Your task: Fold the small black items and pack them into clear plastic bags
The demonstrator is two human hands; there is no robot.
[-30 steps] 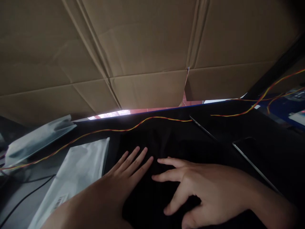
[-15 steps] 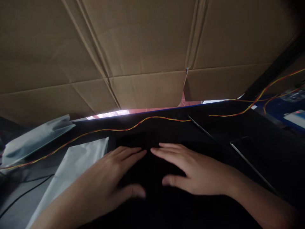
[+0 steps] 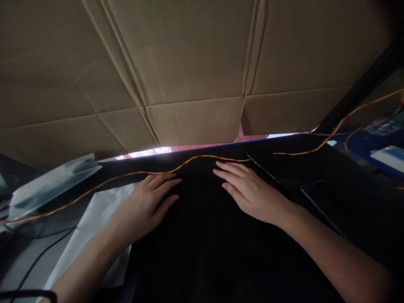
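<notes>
My left hand lies palm down with its fingers spread, over the dark surface and beside a white plastic sleeve. The left forearm crosses that sleeve. Close to the left fingertips runs a twisted red and yellow wire. My right hand is palm down too, fingers stretched out, its tips just below the same wire. A thin dark flat device with a shiny edge is right beside it. Neither hand holds anything.
Upright brown cardboard closes off the back. A clear plastic bag lies at the left, with a black cable below it. Another dark flat device rests at the right. A white box with a red light stands far right.
Both hands have moved forward, toward the wire, and farther apart. More of the white sleeve shows below the left forearm. A black loop has come into view at the lower left.
</notes>
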